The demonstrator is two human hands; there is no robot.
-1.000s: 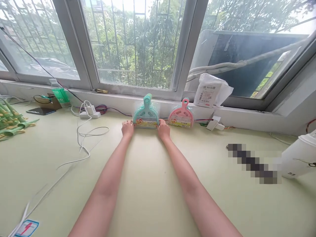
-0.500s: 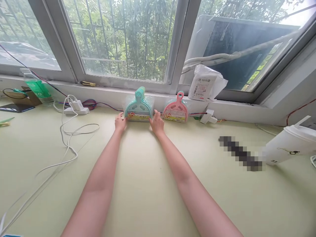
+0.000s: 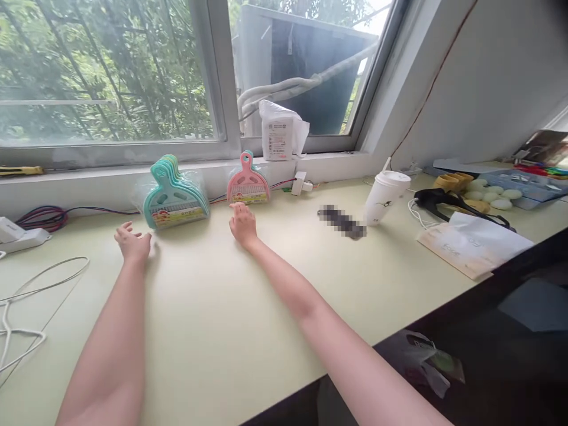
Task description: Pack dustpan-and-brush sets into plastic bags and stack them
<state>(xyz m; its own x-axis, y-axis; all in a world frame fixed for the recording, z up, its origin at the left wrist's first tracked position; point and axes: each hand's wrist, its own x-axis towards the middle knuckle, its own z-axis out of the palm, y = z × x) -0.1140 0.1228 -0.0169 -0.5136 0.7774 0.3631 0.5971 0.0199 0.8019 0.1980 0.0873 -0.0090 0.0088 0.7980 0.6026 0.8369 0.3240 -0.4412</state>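
Note:
A stack of turquoise mini dustpan-and-brush sets [image 3: 173, 195] in clear wrap leans upright at the back of the table, below the windowsill. Just to its right stands a pink dustpan set [image 3: 249, 184], also wrapped. My left hand [image 3: 134, 242] hovers at the lower left of the turquoise stack, apart from it, with fingers spread and nothing in them. In front of the pink set is my right hand [image 3: 243, 226], its fingers stretched toward the lower left edge. Whether the fingertips touch the wrap I cannot tell.
To the right stand a white lidded cup [image 3: 386, 198] with a straw and a blurred dark object [image 3: 341, 222]. A paper bag [image 3: 474, 242] lies near the table edge. White cables [image 3: 44, 290] and a power strip [image 3: 26, 239] occupy the left. A white package [image 3: 281, 133] rests on the sill.
The view has swung to the right. My left hand has come off the turquoise stack, and my right hand has left its right side and moved in front of the pink set.

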